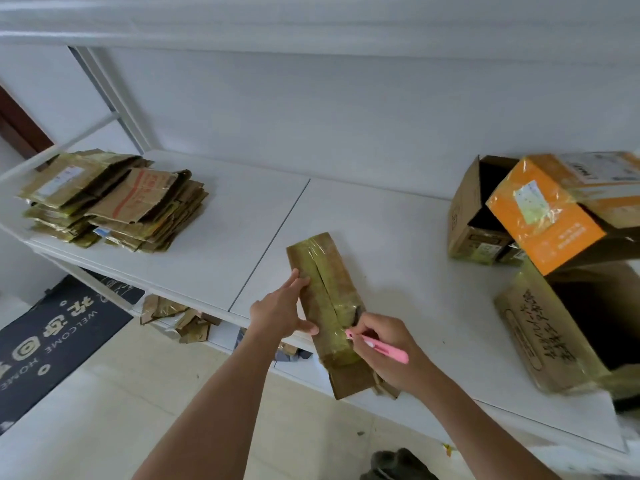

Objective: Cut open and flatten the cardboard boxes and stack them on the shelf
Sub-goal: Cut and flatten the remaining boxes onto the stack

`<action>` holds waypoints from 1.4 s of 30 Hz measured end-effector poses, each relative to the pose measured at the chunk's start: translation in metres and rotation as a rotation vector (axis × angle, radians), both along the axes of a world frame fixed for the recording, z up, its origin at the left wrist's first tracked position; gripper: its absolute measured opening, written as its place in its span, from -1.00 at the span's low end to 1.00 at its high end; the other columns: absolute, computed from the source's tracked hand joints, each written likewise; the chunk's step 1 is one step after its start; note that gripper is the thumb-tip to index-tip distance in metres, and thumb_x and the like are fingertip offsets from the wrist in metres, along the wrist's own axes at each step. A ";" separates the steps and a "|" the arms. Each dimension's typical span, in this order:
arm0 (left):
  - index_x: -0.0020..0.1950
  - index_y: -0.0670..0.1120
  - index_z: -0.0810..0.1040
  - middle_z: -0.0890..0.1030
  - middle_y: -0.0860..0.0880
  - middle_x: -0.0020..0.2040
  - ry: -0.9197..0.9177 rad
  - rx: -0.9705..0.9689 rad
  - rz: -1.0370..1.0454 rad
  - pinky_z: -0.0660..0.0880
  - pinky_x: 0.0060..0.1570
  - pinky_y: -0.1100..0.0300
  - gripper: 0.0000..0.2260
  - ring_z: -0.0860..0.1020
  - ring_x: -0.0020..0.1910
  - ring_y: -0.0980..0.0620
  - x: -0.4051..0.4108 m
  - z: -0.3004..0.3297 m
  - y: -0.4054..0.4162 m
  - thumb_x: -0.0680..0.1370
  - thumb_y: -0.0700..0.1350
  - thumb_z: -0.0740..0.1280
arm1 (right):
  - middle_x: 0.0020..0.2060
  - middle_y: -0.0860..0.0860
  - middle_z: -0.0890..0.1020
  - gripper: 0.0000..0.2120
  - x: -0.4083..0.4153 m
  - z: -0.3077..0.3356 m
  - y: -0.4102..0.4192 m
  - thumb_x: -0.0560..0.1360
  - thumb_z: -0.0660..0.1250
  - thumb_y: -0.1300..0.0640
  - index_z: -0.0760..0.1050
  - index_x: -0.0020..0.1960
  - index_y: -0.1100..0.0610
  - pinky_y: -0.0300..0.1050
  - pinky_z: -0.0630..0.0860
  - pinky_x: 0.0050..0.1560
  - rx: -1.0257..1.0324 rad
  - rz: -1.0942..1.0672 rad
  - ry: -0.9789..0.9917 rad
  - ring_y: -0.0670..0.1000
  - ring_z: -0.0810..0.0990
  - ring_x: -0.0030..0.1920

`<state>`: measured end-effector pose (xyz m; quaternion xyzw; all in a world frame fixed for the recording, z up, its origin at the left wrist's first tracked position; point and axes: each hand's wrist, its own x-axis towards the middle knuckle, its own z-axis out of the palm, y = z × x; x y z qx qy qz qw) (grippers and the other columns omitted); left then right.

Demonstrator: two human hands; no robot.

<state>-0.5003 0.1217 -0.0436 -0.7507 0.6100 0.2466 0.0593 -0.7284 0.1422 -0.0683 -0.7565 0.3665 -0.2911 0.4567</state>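
A long narrow cardboard box [325,289], wrapped in shiny tape, lies on the white shelf [398,237], its near end jutting past the front edge. My left hand [282,310] holds its left side, thumb under and fingers along the top. My right hand [384,351] grips a pink utility knife [377,346], whose tip touches the tape near the box's right edge. A stack of flattened boxes [114,199] sits at the shelf's left end.
Unflattened boxes crowd the right: an open brown one [474,216], an orange one [543,216] leaning on it, and a large open box [554,337] in front. Cardboard scraps [176,317] lie on a lower shelf. A dark welcome mat [59,327] covers the floor at left.
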 end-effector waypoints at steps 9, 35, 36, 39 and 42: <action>0.57 0.22 -0.01 -0.13 0.26 0.59 -0.048 -0.003 -0.020 0.46 0.21 -0.07 -0.03 0.40 0.41 -0.02 -0.004 -0.003 -0.002 0.34 0.24 0.52 | -0.34 -0.10 0.49 -0.75 -0.010 0.005 0.006 0.57 0.31 0.18 0.40 -0.21 -0.10 -0.28 0.41 -0.38 -0.109 0.017 0.066 0.01 0.51 -0.34; 0.59 0.22 -0.07 -0.10 0.16 0.61 -0.085 -0.047 -0.365 -0.11 0.53 -0.02 -0.26 -0.12 0.58 0.15 -0.027 -0.017 -0.021 0.52 0.29 0.25 | -0.29 0.03 0.54 -0.84 -0.041 -0.002 -0.008 0.58 0.28 0.20 0.41 -0.17 0.14 -0.02 0.50 -0.33 -0.046 -0.094 0.058 -0.01 0.61 -0.24; 0.59 0.22 -0.06 -0.09 0.16 0.61 -0.090 -0.037 -0.362 -0.11 0.53 -0.02 -0.26 -0.11 0.58 0.16 -0.029 -0.016 -0.022 0.52 0.29 0.26 | -0.25 0.02 0.56 -0.86 -0.043 -0.003 -0.005 0.58 0.28 0.21 0.41 -0.16 0.17 -0.02 0.55 -0.26 -0.090 -0.095 0.079 0.01 0.66 -0.13; 0.59 0.22 -0.05 -0.08 0.16 0.61 -0.092 -0.025 -0.348 -0.10 0.53 -0.01 -0.27 -0.10 0.58 0.15 -0.030 -0.012 -0.021 0.53 0.28 0.26 | -0.24 -0.12 0.52 -0.86 -0.051 -0.003 0.001 0.56 0.30 0.23 0.41 -0.17 0.19 -0.25 0.54 -0.21 -0.179 -0.094 0.093 -0.12 0.65 -0.03; 0.59 0.22 -0.03 -0.06 0.16 0.61 -0.077 -0.036 -0.334 -0.09 0.54 0.00 -0.28 -0.09 0.58 0.16 -0.030 -0.010 -0.019 0.52 0.27 0.26 | -0.28 -0.09 0.49 -0.83 -0.064 -0.001 0.003 0.58 0.30 0.22 0.40 -0.17 0.18 -0.14 0.51 -0.27 -0.140 -0.072 0.121 -0.08 0.57 -0.23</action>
